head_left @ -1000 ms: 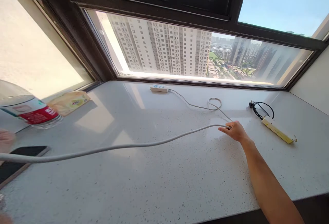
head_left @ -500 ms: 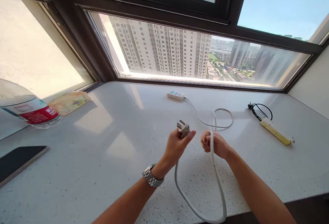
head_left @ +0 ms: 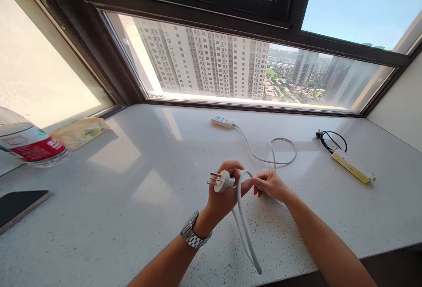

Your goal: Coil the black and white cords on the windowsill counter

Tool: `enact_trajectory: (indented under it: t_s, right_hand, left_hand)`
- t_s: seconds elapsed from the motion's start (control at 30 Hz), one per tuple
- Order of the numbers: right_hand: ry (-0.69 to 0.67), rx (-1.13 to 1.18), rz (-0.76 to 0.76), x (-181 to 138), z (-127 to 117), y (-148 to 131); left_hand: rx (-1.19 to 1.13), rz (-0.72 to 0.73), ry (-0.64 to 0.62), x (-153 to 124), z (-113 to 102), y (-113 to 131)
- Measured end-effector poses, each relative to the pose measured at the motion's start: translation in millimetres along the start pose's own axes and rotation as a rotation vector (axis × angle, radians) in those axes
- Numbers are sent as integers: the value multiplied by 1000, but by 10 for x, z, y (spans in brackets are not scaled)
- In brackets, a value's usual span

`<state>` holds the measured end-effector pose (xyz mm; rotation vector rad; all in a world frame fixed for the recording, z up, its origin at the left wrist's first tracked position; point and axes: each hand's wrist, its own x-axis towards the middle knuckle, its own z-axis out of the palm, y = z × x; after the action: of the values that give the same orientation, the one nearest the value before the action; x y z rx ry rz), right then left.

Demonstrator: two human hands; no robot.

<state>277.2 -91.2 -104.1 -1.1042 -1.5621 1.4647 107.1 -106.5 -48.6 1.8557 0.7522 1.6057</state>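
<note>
The left hand [head_left: 224,194], with a metal watch [head_left: 194,235] on its wrist, is curled shut around the white plug [head_left: 221,180] of a white cable [head_left: 245,225], holding it up over the speckled white windowsill [head_left: 132,216]. The plug juts out to the left of the fingers [head_left: 232,167], which wrap over its rear end, and its metal prongs point left, free of the hand. The right hand [head_left: 270,184] sits just to the right of the plug, its fingertips [head_left: 250,184] pinched onto the cable where it arches over right behind the plug; the rest of that hand is loosely curled. From this arch the cable drops in a narrow doubled loop below the plug, toward the near edge of the sill, where the bend of the loop shows. Beyond the plug, farther back on the sill, the thinner end of the same cable lies in a flat loop and runs on to a small white power strip [head_left: 222,121] close under the window [head_left: 231,63]. Well to the right of the plug lies a yellow power strip [head_left: 351,168] with its black cord [head_left: 331,139] coiled at its far end. Far to the left of the plug stand a clear plastic bottle [head_left: 28,144] with a red label and, just behind it, a yellow tissue pack [head_left: 79,132]. A dark phone [head_left: 20,205] lies flat at the left edge, nearer than the bottle.
</note>
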Motion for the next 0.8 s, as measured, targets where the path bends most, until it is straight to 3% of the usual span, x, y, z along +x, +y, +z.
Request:
enact_trajectory:
  t_s: [0.17, 0.27, 0.37, 0.47, 0.73, 0.8]
  right_hand:
    - [38, -233, 24, -3, -10, 49]
    - [85, -390, 24, -15, -28, 40]
    - [138, -581, -7, -28, -72, 11]
    - [219, -720, -15, -36, -137, -1]
    - [329, -900, -144, -55, -371, -73]
    - [375, -941, -193, -83, -481, -118]
  left_hand:
    - [68, 175, -28, 104, -104, 44]
    - [-63, 148, -87, 131, -141, 119]
    - [-200, 127, -229, 119, -209, 252]
    - [-226, 151, -294, 92, -325, 392]
    - [68, 191, -132, 133, -631, 489]
    - [135, 179, -32, 173, -718, 529]
